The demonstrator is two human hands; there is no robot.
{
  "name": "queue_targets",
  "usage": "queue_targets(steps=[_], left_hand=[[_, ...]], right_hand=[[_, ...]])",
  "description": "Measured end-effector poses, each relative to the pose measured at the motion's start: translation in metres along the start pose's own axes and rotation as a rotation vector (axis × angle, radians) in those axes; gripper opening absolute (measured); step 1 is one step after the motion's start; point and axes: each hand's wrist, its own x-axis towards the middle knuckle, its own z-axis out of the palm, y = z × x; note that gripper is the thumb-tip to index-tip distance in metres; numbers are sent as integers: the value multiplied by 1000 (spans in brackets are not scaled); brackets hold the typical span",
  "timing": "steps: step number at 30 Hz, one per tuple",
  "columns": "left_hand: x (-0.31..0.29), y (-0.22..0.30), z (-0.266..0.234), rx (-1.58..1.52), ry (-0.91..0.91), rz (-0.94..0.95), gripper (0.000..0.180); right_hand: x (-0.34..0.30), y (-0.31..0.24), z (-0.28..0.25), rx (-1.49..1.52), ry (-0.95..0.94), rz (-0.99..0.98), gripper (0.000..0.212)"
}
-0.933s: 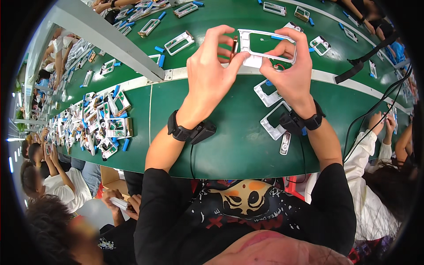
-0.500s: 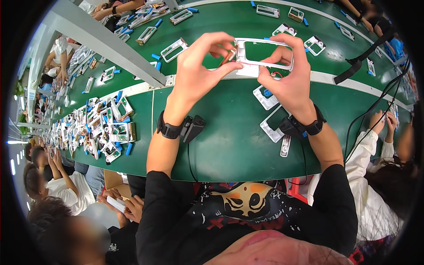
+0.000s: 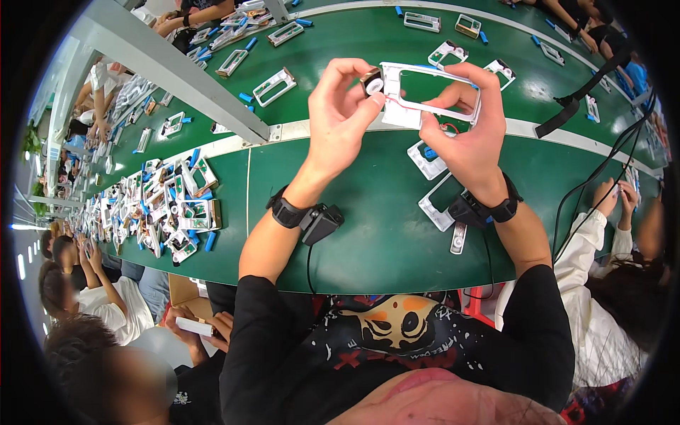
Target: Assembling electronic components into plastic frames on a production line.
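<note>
Above the far edge of the green worktop, my right hand grips a white plastic frame with a large rectangular opening, its fingers over the top edge and through the opening. A thin red wire shows along the frame's left part. My left hand pinches a small round part with a white face and a dark, coppery side, close beside the frame's left end. Whether that part touches the frame I cannot tell. Beneath my right hand lie two white housings and a small white oblong piece.
A big heap of white frames and blue cylinders covers the worktop at left. Beyond a pale rail, more frames lie spread on a green surface. A grey post slants at upper left; black cables hang at right. Other people sit on both sides.
My left hand has moved right, and the round part in it has turned so its white face shows. The frame has shifted slightly right and down. Frames beyond the rail have slid a little left.
</note>
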Motion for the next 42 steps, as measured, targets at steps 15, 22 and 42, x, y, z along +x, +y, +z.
queue_targets(steps=[15,22,42], left_hand=[[-13,3,14,445,138,161,20],[-12,7,14,553,98,189,17],[-13,18,17,614,74,96,14]], right_hand=[[1,5,0,-8,28,37,55],[1,3,1,-36,42,61,55],[-1,12,4,-42,44,16,55]])
